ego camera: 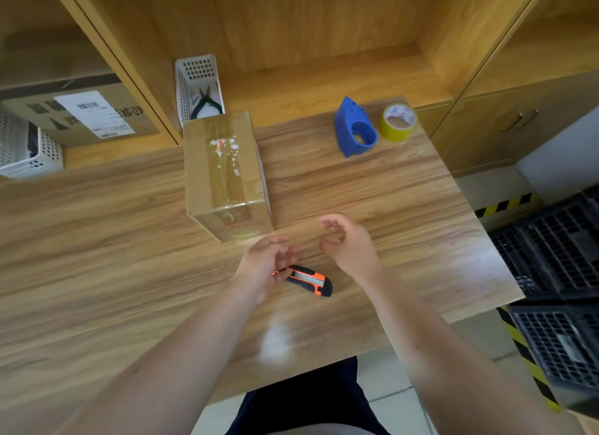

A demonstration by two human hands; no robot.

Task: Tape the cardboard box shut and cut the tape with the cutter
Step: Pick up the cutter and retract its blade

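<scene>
A closed cardboard box (227,172) stands on the wooden table (97,240), with clear tape along its top and down its near face. Just in front of it lies an orange and black cutter (309,280). My left hand (267,262) hovers over the cutter's left end with loosely spread fingers, hiding its tip; I see no grip on it. My right hand (348,243) is to the right of the box's near corner, fingers curled apart and holding nothing. A blue tape dispenser (355,128) and a yellow tape roll (398,123) sit at the table's far right.
A white basket (197,78) holding pliers stands behind the box against the wooden shelving. Another white basket (29,149) and a labelled carton (87,113) sit on the left shelf. Black crates (551,256) are stacked right of the table edge.
</scene>
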